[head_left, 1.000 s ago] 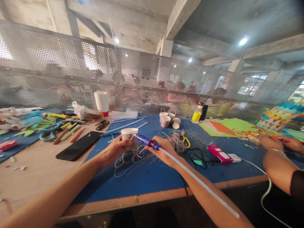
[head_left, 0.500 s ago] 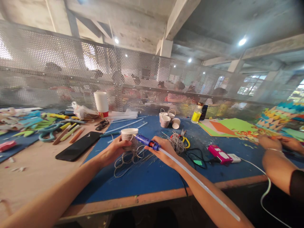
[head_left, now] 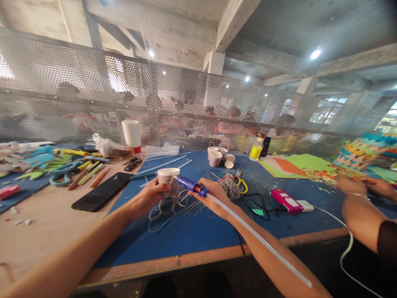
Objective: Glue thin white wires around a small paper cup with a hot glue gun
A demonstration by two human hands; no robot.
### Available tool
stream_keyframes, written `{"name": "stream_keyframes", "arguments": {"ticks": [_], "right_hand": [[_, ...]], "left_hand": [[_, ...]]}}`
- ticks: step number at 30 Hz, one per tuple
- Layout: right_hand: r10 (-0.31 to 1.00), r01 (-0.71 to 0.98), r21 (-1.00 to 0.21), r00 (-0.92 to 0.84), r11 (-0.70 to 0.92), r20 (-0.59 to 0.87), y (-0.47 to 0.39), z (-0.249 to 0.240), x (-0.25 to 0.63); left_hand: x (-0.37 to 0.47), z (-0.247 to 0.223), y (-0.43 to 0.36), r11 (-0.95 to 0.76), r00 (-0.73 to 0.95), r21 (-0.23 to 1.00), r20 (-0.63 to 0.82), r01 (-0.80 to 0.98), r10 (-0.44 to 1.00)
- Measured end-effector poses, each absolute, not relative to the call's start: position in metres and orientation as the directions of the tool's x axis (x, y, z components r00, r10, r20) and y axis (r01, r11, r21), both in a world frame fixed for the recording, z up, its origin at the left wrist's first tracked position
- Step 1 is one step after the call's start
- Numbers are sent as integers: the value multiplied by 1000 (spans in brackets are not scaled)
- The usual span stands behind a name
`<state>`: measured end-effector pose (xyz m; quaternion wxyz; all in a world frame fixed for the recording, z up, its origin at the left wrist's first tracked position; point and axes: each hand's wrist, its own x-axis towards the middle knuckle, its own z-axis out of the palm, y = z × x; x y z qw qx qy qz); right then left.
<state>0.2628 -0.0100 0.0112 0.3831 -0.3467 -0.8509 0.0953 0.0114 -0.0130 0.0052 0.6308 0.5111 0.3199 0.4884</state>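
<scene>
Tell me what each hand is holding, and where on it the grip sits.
Left hand: a paper cup, by its side below the rim. Right hand: a blue glue gun, by its rear end.

Head camera: I wear it, and it looks out from above the near side of the worktop (head_left: 186,248), forward and down.
Hands: my left hand (head_left: 153,192) and right hand (head_left: 217,194) show close, near the middle of the view, with the paper cup (head_left: 167,177) and glue gun (head_left: 190,185); my forearms reach in from below.
Near edge: it crosses low in my view, slanting up towards the right.
Far edge: farther off, around mid-height, with the perforated screen (head_left: 182,95) rising behind it.
Ceiling: the concrete ceiling (head_left: 288,33) fills the top.
Right side: my view takes in a co-worker's hands (head_left: 350,186) over the worktop.
</scene>
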Motion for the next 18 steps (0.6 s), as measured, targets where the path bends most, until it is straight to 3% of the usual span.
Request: {"name": "stream_keyframes", "arguments": {"ticks": [18], "right_hand": [[678, 541, -428, -441, 724, 589, -12, 15, 264]], "left_hand": [[10, 7, -14, 18, 315, 957, 77, -290, 946]]}}
